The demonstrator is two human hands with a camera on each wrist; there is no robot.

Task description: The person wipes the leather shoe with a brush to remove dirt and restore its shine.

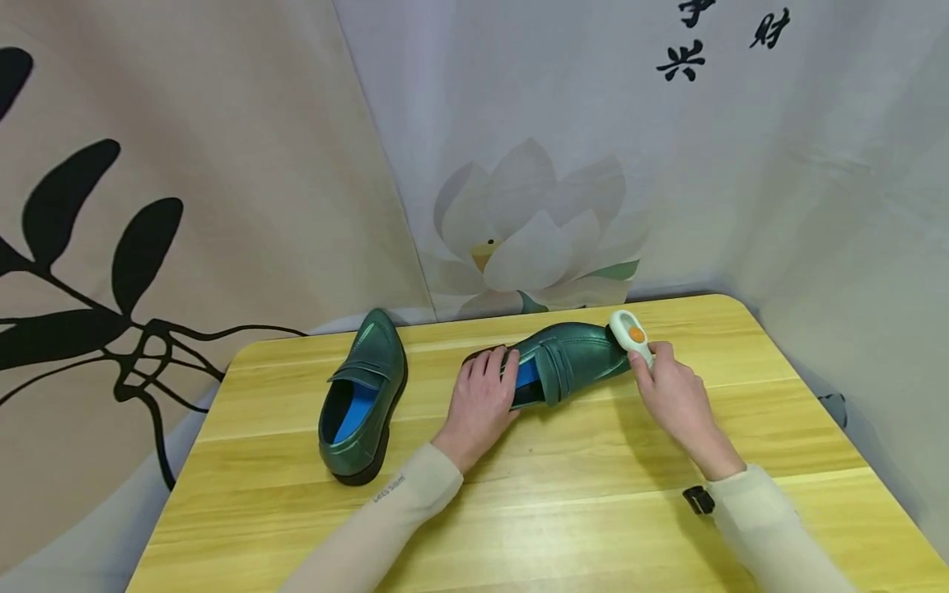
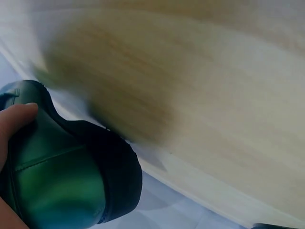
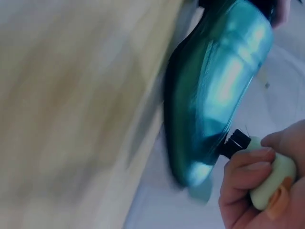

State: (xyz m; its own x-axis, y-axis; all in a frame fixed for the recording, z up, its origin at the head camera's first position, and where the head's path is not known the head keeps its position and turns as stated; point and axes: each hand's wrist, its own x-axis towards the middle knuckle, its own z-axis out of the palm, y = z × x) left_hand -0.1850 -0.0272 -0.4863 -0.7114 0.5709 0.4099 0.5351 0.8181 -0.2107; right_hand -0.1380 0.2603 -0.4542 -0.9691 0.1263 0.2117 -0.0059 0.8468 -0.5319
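Observation:
A dark green metallic loafer with a blue insole lies in front of me, its toe to the right. Its heel end is gripped by my left hand; the left wrist view shows the thumb on the green upper. My right hand holds a small pale brush with an orange dot, at the loafer's toe. In the right wrist view its black bristles meet the toe's surface. The matching loafer stands to the left, toe pointing away, touched by neither hand.
Both shoes are on a light wooden table with rounded corners. A curtain printed with leaves, a lotus and characters hangs behind the table's far edge. A black device sits at my right sleeve's cuff.

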